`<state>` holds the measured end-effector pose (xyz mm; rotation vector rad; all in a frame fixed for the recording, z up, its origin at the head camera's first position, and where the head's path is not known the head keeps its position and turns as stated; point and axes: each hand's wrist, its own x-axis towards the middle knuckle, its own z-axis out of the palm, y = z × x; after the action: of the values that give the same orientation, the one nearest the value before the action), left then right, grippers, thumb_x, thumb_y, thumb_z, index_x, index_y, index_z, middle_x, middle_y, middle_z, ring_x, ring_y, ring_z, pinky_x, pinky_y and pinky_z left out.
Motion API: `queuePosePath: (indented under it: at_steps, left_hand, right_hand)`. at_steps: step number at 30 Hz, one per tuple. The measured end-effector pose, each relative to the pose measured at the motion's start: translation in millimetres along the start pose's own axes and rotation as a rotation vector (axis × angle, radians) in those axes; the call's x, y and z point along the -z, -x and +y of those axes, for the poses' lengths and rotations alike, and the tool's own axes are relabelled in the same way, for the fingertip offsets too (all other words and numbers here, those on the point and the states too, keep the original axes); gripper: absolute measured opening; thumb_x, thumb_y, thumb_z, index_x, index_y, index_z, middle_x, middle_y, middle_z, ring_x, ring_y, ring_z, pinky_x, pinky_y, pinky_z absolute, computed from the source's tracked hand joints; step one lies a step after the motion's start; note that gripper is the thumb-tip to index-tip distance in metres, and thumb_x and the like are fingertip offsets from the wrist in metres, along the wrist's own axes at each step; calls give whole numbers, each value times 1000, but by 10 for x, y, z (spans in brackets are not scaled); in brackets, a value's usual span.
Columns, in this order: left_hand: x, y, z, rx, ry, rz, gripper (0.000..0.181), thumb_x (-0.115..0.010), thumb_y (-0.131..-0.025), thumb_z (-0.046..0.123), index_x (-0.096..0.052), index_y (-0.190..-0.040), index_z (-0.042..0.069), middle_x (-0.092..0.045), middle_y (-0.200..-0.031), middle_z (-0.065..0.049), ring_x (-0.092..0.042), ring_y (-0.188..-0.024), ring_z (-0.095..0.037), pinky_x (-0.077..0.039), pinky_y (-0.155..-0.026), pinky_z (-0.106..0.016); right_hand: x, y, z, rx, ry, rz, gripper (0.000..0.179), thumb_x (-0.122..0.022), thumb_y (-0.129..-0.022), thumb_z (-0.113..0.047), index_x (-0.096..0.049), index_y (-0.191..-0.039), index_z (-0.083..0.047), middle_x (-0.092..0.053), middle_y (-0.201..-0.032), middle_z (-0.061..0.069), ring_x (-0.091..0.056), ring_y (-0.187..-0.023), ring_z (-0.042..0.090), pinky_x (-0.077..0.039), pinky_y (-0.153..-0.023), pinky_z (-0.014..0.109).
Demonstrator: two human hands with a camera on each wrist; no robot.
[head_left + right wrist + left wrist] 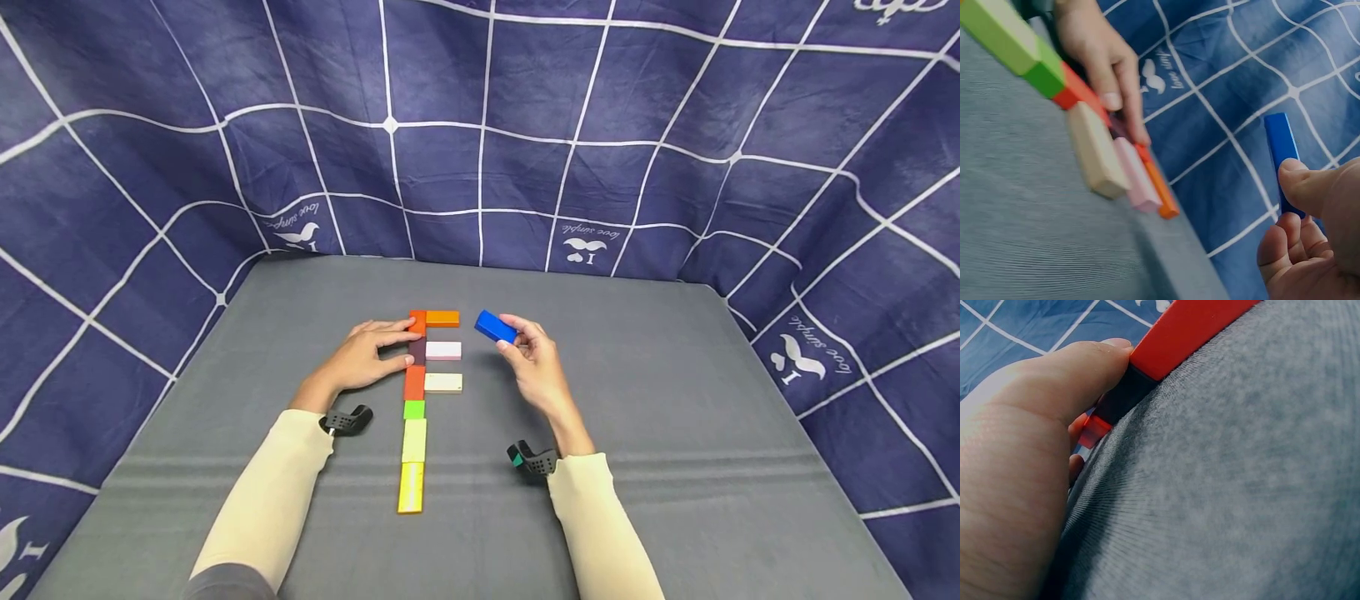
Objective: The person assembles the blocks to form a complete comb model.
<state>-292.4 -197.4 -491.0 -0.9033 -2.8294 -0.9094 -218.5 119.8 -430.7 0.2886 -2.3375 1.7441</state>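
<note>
A blue block [496, 327] is pinched between the thumb and fingers of my right hand [536, 367], held to the right of a column of blocks. My left hand [367, 354] lies along the column's left side, fingertips touching the far red-orange block [417, 317] and the dark block [417, 353]. Below these in the column come a red block [415, 383], a green block [414, 409], a pale green block [414, 440] and a yellow block [410, 487]. An orange block [442, 318], a pink block [444, 351] and a cream block [444, 383] stick out rightward.
The blocks lie on a grey cloth-covered table [660, 375] with creases near the front. A blue curtain [525, 167] with white grid lines hangs behind and at both sides. Each wrist wears a black band, such as the right wristband [532, 460].
</note>
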Motion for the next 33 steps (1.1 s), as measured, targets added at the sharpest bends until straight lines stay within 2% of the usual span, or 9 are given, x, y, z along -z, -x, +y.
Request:
queuePosePath:
  at_steps: [5,12,21,28,33]
  left_hand:
    - [14,-5,9,-7,0,0,51,-68,-91,54,-60,-139,37,-46,-156,8,-42,-145,-22,-14,-121,-59]
    - [26,-16,26,-3,-6,0,53,-67,-91,55,-60,-139,36,-46,-156,8,-41,-145,-23,-14,-122,-59]
    - [10,-12,24,18,-20,-8,53,-67,-91,56,-59,-140,36,-45,-157,7,-41,-145,-25,-13,-122,-60]
    - [-5,3,20,14,-12,-10,53,-67,-91,55,-60,-140,35,-45,-157,8,-42,-144,-24,-14,-122,-59]
    - [-2,8,17,14,-10,-2,53,-67,-91,55,-60,-140,34,-45,-157,8,-42,-144,-24,-14,-121,-59]
  right_hand:
    - [-116,136,81,-35,21,-64,37,-67,-94,-1,-65,-130,-9,-57,-105,14,-50,-88,19,-40,-69,16]
    - [-238,324,110,-42,33,-157,36,-65,-94,-1,-67,-127,-15,-55,-99,11,-50,-82,17,-42,-68,17]
    - [-348,528,115,-62,129,-298,32,-65,-97,-8,-66,-128,-16,-56,-107,7,-52,-88,15,-46,-72,19]
    - [-411,608,152,-89,215,-342,32,-67,-96,-9,-67,-126,-19,-58,-114,1,-53,-88,11,-45,-74,18]
    - [-455,619,158,-46,253,-365,32,-68,-95,-8,-68,-124,-19,-59,-112,-1,-53,-91,10,-44,-80,20]
